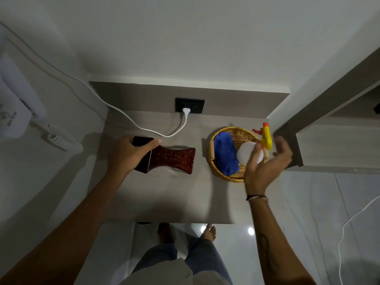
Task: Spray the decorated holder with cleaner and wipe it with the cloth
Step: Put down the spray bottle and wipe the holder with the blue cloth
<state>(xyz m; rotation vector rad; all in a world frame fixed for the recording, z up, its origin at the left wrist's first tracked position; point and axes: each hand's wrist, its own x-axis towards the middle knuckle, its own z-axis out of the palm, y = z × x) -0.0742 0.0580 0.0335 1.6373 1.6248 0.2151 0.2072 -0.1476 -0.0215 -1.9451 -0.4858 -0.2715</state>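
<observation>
Left hand [125,155] is gripping the holder [172,160]; open right hand [265,163] is reaching for the spray bottle [265,138], best grasped at its neck.

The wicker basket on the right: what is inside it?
Inside the wicker basket lie a folded blue cloth and a spray bottle with a white body and yellow-orange head. The open right hand covers part of the bottle and the basket's near side.
</observation>
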